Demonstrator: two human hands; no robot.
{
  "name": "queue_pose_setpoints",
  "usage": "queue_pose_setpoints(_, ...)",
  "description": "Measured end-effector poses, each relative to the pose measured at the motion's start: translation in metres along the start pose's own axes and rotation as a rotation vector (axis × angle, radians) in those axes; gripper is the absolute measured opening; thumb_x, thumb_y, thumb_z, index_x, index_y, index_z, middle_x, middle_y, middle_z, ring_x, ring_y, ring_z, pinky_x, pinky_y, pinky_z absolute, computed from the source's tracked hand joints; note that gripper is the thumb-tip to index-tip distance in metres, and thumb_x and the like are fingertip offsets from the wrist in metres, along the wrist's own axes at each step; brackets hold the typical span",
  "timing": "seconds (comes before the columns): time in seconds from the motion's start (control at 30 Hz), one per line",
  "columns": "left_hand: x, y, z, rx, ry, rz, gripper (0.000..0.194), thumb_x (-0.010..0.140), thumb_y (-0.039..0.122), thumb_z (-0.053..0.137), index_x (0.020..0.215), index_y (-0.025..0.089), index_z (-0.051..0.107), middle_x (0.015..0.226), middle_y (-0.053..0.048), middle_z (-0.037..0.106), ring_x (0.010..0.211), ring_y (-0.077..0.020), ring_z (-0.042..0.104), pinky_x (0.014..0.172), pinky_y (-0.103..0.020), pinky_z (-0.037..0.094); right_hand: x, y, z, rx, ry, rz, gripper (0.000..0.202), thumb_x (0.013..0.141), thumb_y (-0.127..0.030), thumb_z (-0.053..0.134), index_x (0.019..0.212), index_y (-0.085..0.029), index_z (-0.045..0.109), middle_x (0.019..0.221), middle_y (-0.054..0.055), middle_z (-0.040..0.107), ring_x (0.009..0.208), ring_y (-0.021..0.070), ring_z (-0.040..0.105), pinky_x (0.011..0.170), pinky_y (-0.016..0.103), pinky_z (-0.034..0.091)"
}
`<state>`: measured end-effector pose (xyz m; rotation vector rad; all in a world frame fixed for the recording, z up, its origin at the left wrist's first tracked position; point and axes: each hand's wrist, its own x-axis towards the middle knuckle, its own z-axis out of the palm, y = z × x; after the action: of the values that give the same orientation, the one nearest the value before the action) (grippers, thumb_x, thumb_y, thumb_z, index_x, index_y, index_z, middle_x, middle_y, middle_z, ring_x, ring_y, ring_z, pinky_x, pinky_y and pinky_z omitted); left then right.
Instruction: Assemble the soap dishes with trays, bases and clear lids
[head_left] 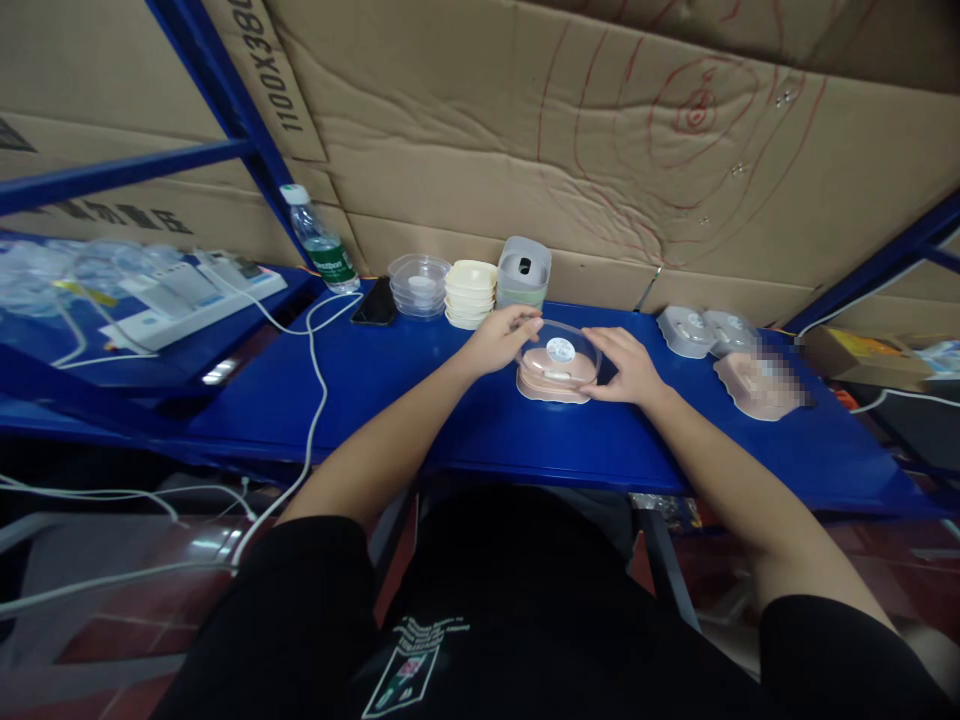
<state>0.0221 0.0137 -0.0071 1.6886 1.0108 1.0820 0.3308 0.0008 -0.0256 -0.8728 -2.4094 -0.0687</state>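
Note:
A clear plastic lid with a round white label is over a pink, wavy-edged container on the blue table. My left hand grips the lid's left far edge between thumb and fingers. At the right rim, my right hand has its fingers along the top and its thumb lower down, near the pink container. Whether the lid is seated on the container or slightly above it, I cannot tell. Behind my left hand stand nested cream trays, a stack of clear lids and grey containers.
A water bottle and a dark phone sit at the back left. White cable crosses the table's left side. Grey boxes and a pink box are at the right. A cardboard wall bounds the back.

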Motion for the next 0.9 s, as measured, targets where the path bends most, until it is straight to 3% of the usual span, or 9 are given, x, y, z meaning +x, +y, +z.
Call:
queue_pose_setpoints(0.1, -0.001, -0.002, -0.008, 0.207, -0.045, 0.111, 0.043, 0.098, 0.051, 0.081, 0.128, 0.020, 0.078, 0.112, -0.008, 0.082, 0.080, -0.0173, 0.072, 0.078, -0.032, 0.059, -0.001, 0.004, 0.000, 0.021, 0.005, 0.001, 0.106, 0.086, -0.091, 0.068, 0.168, -0.023, 0.060, 0.150, 0.020, 0.075, 0.134, 0.0481, 0.072, 0.116, 0.070, 0.055)
queue_pose_setpoints(0.27, -0.002, -0.005, -0.016, 0.386, -0.197, 0.148, 0.058, 0.079, 0.055, 0.094, 0.125, 0.022, 0.081, 0.120, -0.011, 0.080, 0.101, -0.0268, 0.075, 0.096, -0.040, 0.060, -0.002, 0.009, 0.001, 0.040, -0.056, 0.003, 0.103, 0.086, -0.095, 0.066, 0.161, -0.024, 0.067, 0.146, 0.018, 0.078, 0.129, 0.0452, 0.075, 0.114, 0.068, 0.056)
queue_pose_setpoints(0.43, -0.002, -0.005, -0.022, 0.555, -0.298, 0.168, 0.068, 0.083, 0.064, 0.086, 0.135, 0.020, 0.079, 0.130, -0.015, 0.079, 0.116, -0.0321, 0.074, 0.103, -0.042, 0.057, -0.002, 0.008, 0.005, 0.041, -0.079, -0.023, 0.098, 0.089, -0.091, 0.068, 0.159, -0.023, 0.068, 0.145, 0.018, 0.078, 0.128, 0.0437, 0.076, 0.113, 0.065, 0.058)
queue_pose_setpoints(0.6, -0.003, 0.002, -0.023, 0.661, -0.419, 0.068, 0.090, 0.089, 0.070, 0.075, 0.156, 0.010, 0.066, 0.139, -0.019, 0.077, 0.126, -0.0335, 0.072, 0.106, -0.041, 0.055, -0.003, 0.011, 0.007, 0.045, -0.051, -0.090, 0.093, 0.092, -0.088, 0.068, 0.156, -0.021, 0.070, 0.138, 0.020, 0.081, 0.124, 0.0428, 0.079, 0.108, 0.064, 0.061)
queue_pose_setpoints(0.7, -0.003, 0.005, -0.025, 0.679, -0.442, 0.028, 0.103, 0.086, 0.070, 0.078, 0.162, 0.005, 0.059, 0.145, -0.022, 0.075, 0.124, -0.0330, 0.073, 0.104, -0.039, 0.056, -0.003, 0.012, 0.007, 0.033, -0.052, -0.119, 0.092, 0.093, -0.086, 0.069, 0.157, -0.020, 0.069, 0.140, 0.020, 0.081, 0.124, 0.0424, 0.079, 0.108, 0.063, 0.062)
queue_pose_setpoints(0.9, -0.003, 0.002, -0.027, 0.755, -0.467, 0.116, 0.109, 0.072, 0.069, 0.093, 0.162, 0.016, 0.062, 0.150, -0.019, 0.075, 0.130, -0.0348, 0.073, 0.109, -0.043, 0.055, -0.003, 0.012, 0.004, 0.011, -0.110, -0.095, 0.091, 0.096, -0.086, 0.065, 0.161, -0.022, 0.065, 0.146, 0.019, 0.078, 0.130, 0.0424, 0.077, 0.110, 0.063, 0.061)
